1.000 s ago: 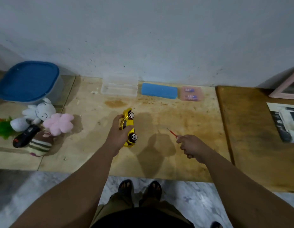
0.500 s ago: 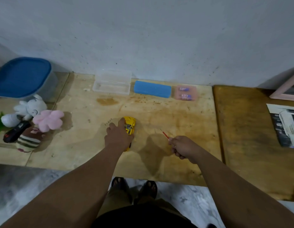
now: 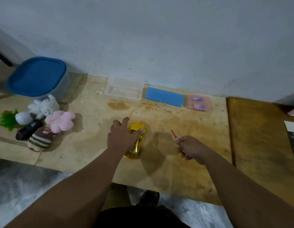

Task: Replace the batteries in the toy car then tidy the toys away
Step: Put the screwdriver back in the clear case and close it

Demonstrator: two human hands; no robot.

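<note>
Toy car (image 3: 136,140) (under left hand (image 3: 122,137)) stands well inside table (image 3: 192,178) edges.

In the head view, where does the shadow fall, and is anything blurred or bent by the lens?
Head view: a soft shadow lies on the table between the yellow toy car and the right hand; the blue-lidded container is blurred; the forearms look stretched near the bottom.

Home rm (plush toys (image 3: 60,122), storage tub (image 3: 36,76))
</note>
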